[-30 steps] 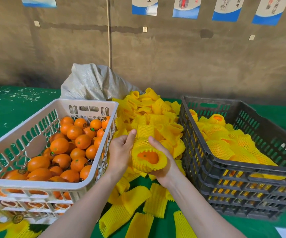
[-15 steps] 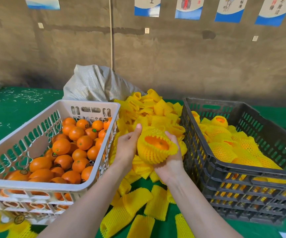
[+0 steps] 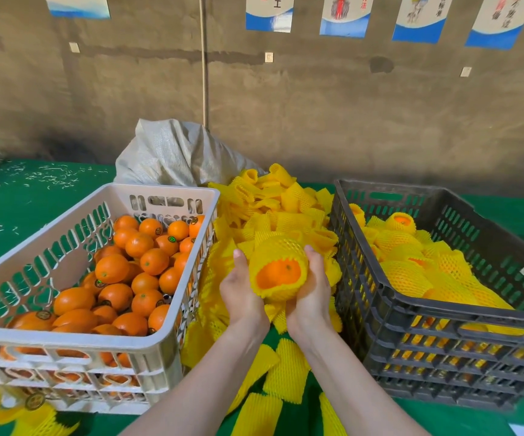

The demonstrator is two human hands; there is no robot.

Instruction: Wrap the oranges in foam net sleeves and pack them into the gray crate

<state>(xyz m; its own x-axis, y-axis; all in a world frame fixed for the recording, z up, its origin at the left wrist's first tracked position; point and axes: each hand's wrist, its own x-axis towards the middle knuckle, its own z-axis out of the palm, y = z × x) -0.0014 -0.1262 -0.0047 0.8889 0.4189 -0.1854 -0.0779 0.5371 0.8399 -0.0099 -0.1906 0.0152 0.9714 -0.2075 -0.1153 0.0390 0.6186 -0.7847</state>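
You are showing both arms bare: your left forearm (image 3: 204, 382) at seven o'clock, your right forearm (image 3: 358, 385) at five o'clock. Your left hand (image 3: 241, 297) and right hand (image 3: 312, 297) are wearing nothing, with short thumbnails (image 3: 237, 253) showing.

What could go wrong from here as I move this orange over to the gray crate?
1. The foam net sleeve leaves one face of the orange bare, so the fruit could slip out through that opening while the left hand and right hand cup it.
2. The gray crate has a raised wall facing the hands; a low carry could knock the orange or snag the sleeve on its rim.
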